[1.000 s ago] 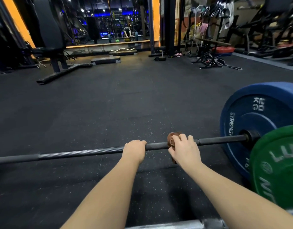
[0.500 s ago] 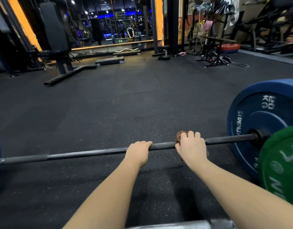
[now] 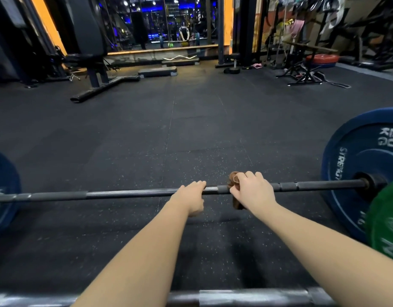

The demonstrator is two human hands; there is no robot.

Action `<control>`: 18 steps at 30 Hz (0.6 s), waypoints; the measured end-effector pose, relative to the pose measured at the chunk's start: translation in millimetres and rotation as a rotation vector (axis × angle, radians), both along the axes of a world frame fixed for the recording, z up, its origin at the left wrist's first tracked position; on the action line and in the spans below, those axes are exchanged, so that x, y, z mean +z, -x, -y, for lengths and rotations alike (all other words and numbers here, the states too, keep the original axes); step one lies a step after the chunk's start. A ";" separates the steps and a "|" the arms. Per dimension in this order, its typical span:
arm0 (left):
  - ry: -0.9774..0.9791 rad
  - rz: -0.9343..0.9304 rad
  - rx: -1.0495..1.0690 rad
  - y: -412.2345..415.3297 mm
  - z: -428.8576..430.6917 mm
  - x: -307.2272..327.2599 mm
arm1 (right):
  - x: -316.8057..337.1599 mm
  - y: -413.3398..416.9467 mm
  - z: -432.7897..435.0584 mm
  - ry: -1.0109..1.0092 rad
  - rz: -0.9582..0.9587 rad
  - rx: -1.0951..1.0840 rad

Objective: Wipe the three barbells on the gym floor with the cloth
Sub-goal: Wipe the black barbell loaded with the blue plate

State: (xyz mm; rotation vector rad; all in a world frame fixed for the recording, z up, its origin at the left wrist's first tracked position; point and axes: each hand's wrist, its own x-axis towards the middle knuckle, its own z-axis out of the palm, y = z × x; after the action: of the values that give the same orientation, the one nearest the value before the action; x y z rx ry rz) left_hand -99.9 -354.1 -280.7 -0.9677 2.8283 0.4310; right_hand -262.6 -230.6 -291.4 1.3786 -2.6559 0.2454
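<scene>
The right hand [image 3: 254, 191] grips the brown cloth [image 3: 233, 180] round the middle of the far barbell [image 3: 129, 193], the left hand [image 3: 191, 198] curled over it just left, so wiping looks under way (the near barbell [image 3: 235, 298] and an unseen third probably remain).

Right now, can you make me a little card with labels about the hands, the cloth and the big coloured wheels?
left hand: the left grip holds the barbell bar bare, with no cloth
right hand: the right grip holds the brown cloth around the same bar
wheels on the right: right blue plate on this bar; green plate nearer the camera
wheel on the left: left blue plate, partly cut off
closest to us: second bar, blurry, at the bottom edge
ground: black rubber floor
</scene>
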 end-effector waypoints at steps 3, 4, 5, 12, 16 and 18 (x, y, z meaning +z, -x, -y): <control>0.068 0.018 0.044 -40.3 25.0 -1.6 | 0.3 -10.2 3.2 -0.023 -0.033 -0.036; 0.080 0.015 0.046 -51.5 32.2 -4.0 | 1.2 -14.1 5.3 -0.025 -0.040 -0.056; 0.073 0.006 0.042 -59.4 37.6 -7.5 | 2.6 -18.4 7.9 -0.035 -0.041 -0.073; 0.181 0.007 0.063 -47.1 48.3 -20.7 | 8.0 -67.8 38.0 0.018 0.145 0.195; 0.207 -0.037 0.051 -46.4 55.3 -22.6 | 6.7 -55.2 33.8 0.001 0.133 0.187; 0.224 -0.084 0.053 -48.5 54.2 -25.5 | 3.1 -37.1 24.6 0.011 0.107 0.098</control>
State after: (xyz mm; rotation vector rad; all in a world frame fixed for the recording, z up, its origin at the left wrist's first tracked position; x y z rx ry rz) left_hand -51.3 -408.3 -306.2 -1.0898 2.9809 0.1649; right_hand -225.4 -255.2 -288.3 1.5353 -2.6703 0.3541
